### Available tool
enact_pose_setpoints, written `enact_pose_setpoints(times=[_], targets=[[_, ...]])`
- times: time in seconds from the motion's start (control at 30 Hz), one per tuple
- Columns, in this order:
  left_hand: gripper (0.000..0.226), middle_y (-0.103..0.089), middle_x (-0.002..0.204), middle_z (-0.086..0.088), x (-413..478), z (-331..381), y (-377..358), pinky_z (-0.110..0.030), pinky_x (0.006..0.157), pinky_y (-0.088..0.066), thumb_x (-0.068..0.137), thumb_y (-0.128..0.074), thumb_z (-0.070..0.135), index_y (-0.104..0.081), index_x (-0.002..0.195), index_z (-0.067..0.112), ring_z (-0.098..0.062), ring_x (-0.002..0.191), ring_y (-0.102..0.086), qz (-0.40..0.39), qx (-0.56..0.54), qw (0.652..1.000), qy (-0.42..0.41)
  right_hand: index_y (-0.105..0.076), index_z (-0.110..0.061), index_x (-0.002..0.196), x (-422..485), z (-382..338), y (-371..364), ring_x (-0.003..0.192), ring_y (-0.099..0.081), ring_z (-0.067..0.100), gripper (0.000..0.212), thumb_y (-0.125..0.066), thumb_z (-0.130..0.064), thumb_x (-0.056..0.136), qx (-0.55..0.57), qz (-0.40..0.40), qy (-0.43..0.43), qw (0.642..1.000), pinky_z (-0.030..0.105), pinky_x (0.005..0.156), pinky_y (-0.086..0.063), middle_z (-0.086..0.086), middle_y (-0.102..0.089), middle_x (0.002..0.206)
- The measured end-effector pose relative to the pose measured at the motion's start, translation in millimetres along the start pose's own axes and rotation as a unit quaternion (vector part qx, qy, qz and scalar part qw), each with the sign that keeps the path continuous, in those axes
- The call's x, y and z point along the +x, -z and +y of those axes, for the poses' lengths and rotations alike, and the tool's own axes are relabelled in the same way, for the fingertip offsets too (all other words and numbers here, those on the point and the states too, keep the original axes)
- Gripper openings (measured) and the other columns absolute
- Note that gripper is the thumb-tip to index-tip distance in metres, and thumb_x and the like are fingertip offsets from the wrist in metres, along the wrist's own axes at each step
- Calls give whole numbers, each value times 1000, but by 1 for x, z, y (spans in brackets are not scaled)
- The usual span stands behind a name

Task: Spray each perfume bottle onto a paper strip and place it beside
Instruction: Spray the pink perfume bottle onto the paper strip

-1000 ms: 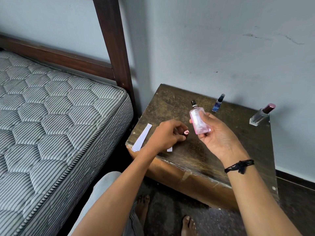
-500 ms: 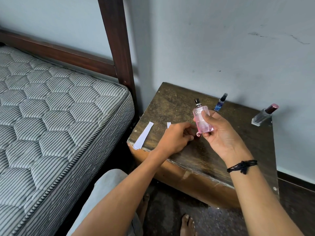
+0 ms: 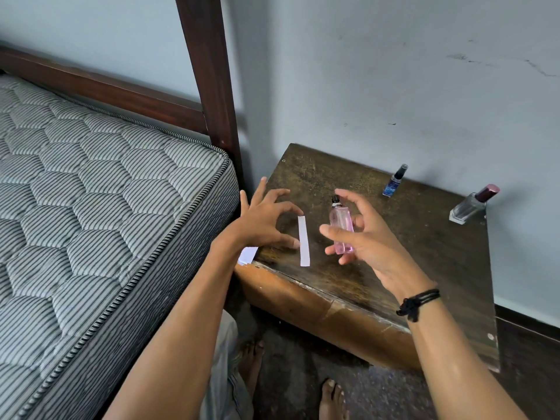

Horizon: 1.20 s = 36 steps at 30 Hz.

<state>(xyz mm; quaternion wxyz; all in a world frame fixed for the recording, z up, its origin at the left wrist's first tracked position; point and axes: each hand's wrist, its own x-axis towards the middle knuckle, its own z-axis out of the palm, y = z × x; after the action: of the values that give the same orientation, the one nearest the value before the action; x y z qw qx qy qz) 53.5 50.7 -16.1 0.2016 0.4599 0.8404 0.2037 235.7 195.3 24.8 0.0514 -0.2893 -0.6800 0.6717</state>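
Observation:
A pink perfume bottle with a bare black nozzle stands on the dark wooden bedside table, just right of a white paper strip. My right hand hovers around the bottle with its fingers spread and loose, not gripping it. My left hand is splayed above the table left of the strip, its thumb close to the strip's edge. Another white strip pokes out from under my left wrist at the table's left edge. A small blue spray bottle and a clear bottle with a maroon cap stand by the wall.
A striped quilted mattress and a dark wooden bedpost lie close on the left. The wall runs right behind the table. My bare feet are on the dark floor below the table's front edge.
My right hand lowered the pink bottle onto the table beside the strip and loosened its grip. My left hand opened and drew left, uncovering the strip. The small pink cap it pinched is out of sight.

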Motion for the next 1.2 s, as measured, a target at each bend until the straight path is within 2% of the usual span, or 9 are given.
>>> enact_pose_setpoints(times=[0.3, 0.5, 0.6, 0.73, 0.87, 1.0, 1.07, 1.13, 1.2], targets=[[73, -8, 167, 8, 1, 7, -12, -69, 111, 22, 70, -82, 55, -51, 135, 43, -22, 147, 36, -59, 28, 998, 5, -41, -49, 141, -2, 5, -16, 78, -75, 33, 68, -76, -17, 92, -91, -71, -35, 993, 31, 51, -55, 3, -63, 118], [69, -6, 168, 8, 1, 8, -11, -68, 112, 20, 74, -83, 45, -51, 134, 41, -21, 147, 36, -81, 7, 997, 8, -55, -41, 136, -3, 5, -19, 64, -68, 28, 55, -73, -15, 91, 37, -111, -56, 992, 21, 33, -39, 11, -65, 119], [71, -6, 168, 8, 1, 5, -8, -68, 112, 21, 74, -84, 42, -51, 137, 40, -20, 147, 36, -83, 1, 997, 3, -63, -38, 133, -1, 7, -15, 57, -64, 25, 54, -76, -24, 82, 127, -119, -59, 983, 18, 30, -32, 7, -70, 102], [73, -7, 168, 7, 2, 0, -6, -67, 113, 21, 72, -86, 43, -52, 137, 39, -20, 147, 35, -77, -6, 997, 3, -64, -35, 133, 5, 10, -12, 53, -62, 24, 51, -74, -35, 83, 125, -111, -48, 985, 17, 28, -28, 11, -66, 86], [72, -7, 168, 6, 2, 0, -6, -66, 113, 21, 73, -85, 43, -52, 137, 41, -21, 147, 35, -82, -4, 997, 1, -63, -35, 130, 5, 11, -17, 53, -59, 25, 33, -64, -37, 97, 23, -68, -28, 997, 20, 29, -29, 13, -63, 82], [76, -4, 168, 7, 2, -1, -5, -65, 113, 22, 74, -84, 43, -48, 141, 41, -21, 147, 36, -93, 2, 996, -2, -58, -33, 133, 5, 19, -26, 57, -54, 26, 27, -52, -33, 107, -106, -40, 19, 993, 40, 54, -59, 16, -52, 68], [77, -4, 168, 7, 1, -1, -6, -64, 113, 23, 74, -84, 43, -47, 141, 42, -20, 147, 36, -95, -2, 995, -4, -54, -47, 132, 7, 25, -25, 50, -61, 17, 27, -49, -45, 105, -234, -25, 32, 971, 42, 61, -59, 12, -59, 68], [76, -4, 168, 7, 1, -1, -6, -64, 113, 23, 74, -84, 42, -48, 141, 42, -20, 147, 36, -96, -3, 995, -6, -50, -55, 130, 7, 31, -25, 51, -58, 7, 28, -48, -51, 102, -373, 4, 60, 926, 34, 58, -48, -2, -65, 75], [76, -4, 168, 8, 1, -2, -6, -64, 113, 23, 74, -84, 43, -48, 141, 42, -20, 147, 36, -98, -5, 995, -6, -48, -53, 134, 5, 32, -28, 65, -58, 4, 33, -50, -51, 101, -436, 24, 101, 894, 33, 64, -49, -13, -67, 97]])
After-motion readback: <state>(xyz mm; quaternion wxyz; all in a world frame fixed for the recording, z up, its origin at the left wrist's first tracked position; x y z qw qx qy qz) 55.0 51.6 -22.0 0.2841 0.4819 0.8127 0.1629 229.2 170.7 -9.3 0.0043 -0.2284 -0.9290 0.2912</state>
